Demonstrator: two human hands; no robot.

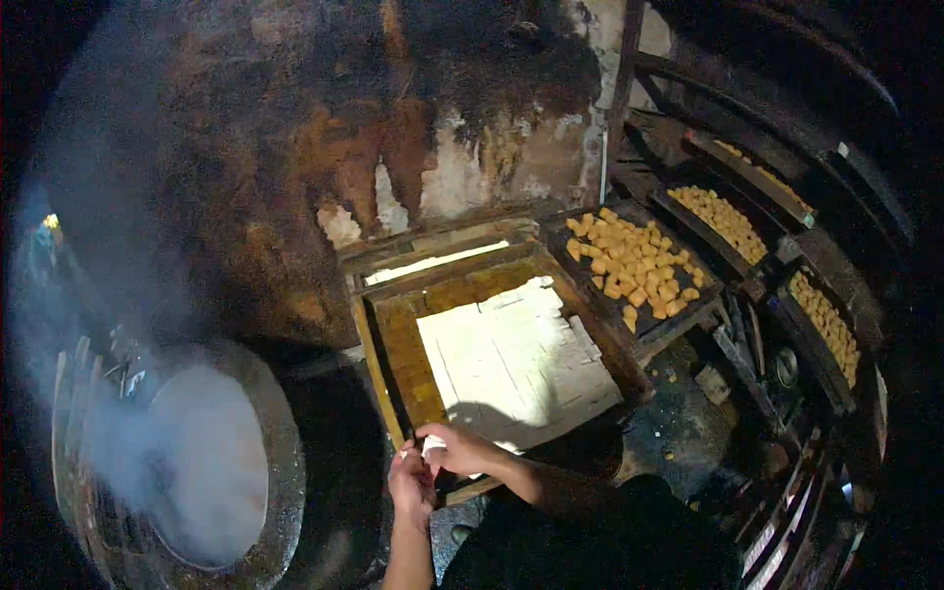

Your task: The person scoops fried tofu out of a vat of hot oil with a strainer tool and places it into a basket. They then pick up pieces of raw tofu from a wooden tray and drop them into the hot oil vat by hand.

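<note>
A large white slab, cut by lines into pieces (501,354), lies in a wooden tray (385,383) in front of me. Its right and upper edges are uneven, with small strips there. Near the tray's lower left corner, my left hand (411,483) and my right hand (459,450) are close together. A small white piece (434,444) shows between them, held by the fingers of my right hand. My left hand's fingers are curled beside it; whether they also grip the piece is not clear. Shadow falls over the slab's lower part.
A round vat (284,442) steams at the left. Beyond the wooden tray's right side, a dark tray (553,228) holds many golden-brown cubes (641,258). More trays of small pieces (719,221) stand farther right. A stained wall (354,147) rises behind. Wooden slats (785,509) are at lower right.
</note>
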